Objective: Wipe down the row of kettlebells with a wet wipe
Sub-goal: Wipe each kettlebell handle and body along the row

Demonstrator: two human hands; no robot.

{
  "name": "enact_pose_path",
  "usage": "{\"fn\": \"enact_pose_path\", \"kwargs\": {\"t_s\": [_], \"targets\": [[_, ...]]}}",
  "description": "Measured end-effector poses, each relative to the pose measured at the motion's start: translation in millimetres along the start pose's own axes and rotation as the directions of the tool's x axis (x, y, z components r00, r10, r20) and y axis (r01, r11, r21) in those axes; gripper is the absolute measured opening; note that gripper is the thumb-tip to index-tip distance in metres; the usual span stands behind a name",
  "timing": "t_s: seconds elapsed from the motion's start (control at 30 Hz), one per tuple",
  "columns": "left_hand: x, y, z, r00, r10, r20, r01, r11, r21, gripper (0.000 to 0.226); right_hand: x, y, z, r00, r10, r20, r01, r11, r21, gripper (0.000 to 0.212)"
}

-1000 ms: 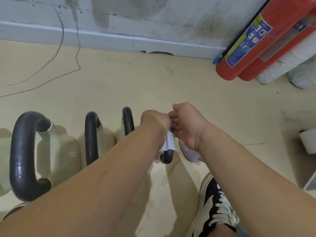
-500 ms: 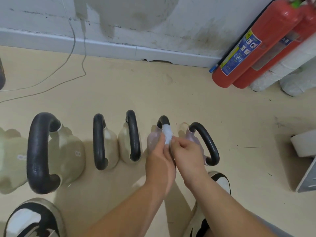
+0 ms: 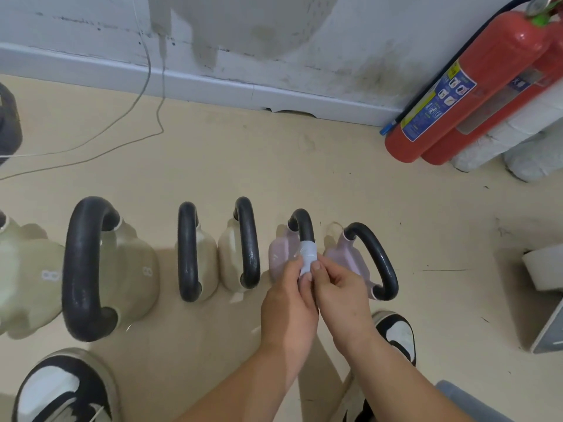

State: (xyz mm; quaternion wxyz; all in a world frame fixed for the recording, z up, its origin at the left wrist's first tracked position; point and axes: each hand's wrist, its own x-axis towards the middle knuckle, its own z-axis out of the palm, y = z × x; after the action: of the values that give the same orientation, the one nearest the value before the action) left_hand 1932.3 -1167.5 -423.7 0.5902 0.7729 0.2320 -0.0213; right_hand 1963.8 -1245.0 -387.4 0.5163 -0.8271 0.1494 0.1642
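Wipe [image 3: 307, 257]: white, wrapped round the black handle of the pink kettlebell [image 3: 277, 257], approx. mid-handle, right betw. your two hands.
L hand [image 3: 289, 300]: closed on the wipe. Thumb and fingertips pinch it from the left side, back of hand up.
R hand [image 3: 339, 289]: also gripping the wipe, pinching from the right. Thumb tip is on it, other fingers curled under.
Pink kettlebell, position: on the floor [image 3: 304, 166], 2nd from the right end of the row, handle running away from you. Near end of the handle is hidden by your hands.
End kettlebell [image 3: 350, 260]: pink too, just beside it on the right, handle leaning out to the right, neither hand on it.
Beige pair [image 3: 228, 260]: two small kettlebells w/ black handles, close together, left of the pink one.
Big kettlebell [image 3: 134, 269]: beige, further left, thick black handle, "8" on its side.
Far-left kettlebell [image 3: 21, 269]: beige, cut off by the frame edge.
Shoes: black-and-white. Left shoe [image 3: 61, 388] is bottom left near the big kettlebell. Right shoe [image 3: 396, 333] is just behind the end kettlebell, beside your R forearm.
Extinguishers [image 3: 451, 95]: two red ones leaning vs. the wall, upper right, well apart from the row.
Cable [image 3: 146, 86]: thin, comes down the wall, loops over the floor upper left.
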Motion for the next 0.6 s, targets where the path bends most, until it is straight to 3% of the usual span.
{"fn": "enact_pose_path", "kwargs": {"t_s": [0.2,0.33,0.47,0.53,0.6], "targets": [[-13,-22,-4,0.993,0.076,0.092,-0.077,0.997,0.008,0.026,-21,20,4,0.999,-0.004,-0.043,0.005,1.000,0.008,0.053],[-8,-27,-9,0.983,0.155,0.097,-0.166,0.979,0.121,0.025,-23,27,7,0.995,-0.067,-0.070,0.060,0.993,-0.097,0.040],[-2,-31,-10,0.979,0.130,0.157,-0.147,0.984,0.099,0.026,-13,45,5,0.982,-0.176,-0.072,0.148,0.945,-0.293,0.032],[-1,-31,-7,0.982,0.106,0.156,-0.126,0.984,0.126,0.028,-12,50,5,0.982,-0.186,-0.032,0.165,0.929,-0.330,0.032],[-1,-28,-7,0.989,0.082,0.127,-0.086,0.996,0.023,0.025,-13,53,5,0.980,-0.198,-0.034,0.177,0.930,-0.322,0.028]]}}
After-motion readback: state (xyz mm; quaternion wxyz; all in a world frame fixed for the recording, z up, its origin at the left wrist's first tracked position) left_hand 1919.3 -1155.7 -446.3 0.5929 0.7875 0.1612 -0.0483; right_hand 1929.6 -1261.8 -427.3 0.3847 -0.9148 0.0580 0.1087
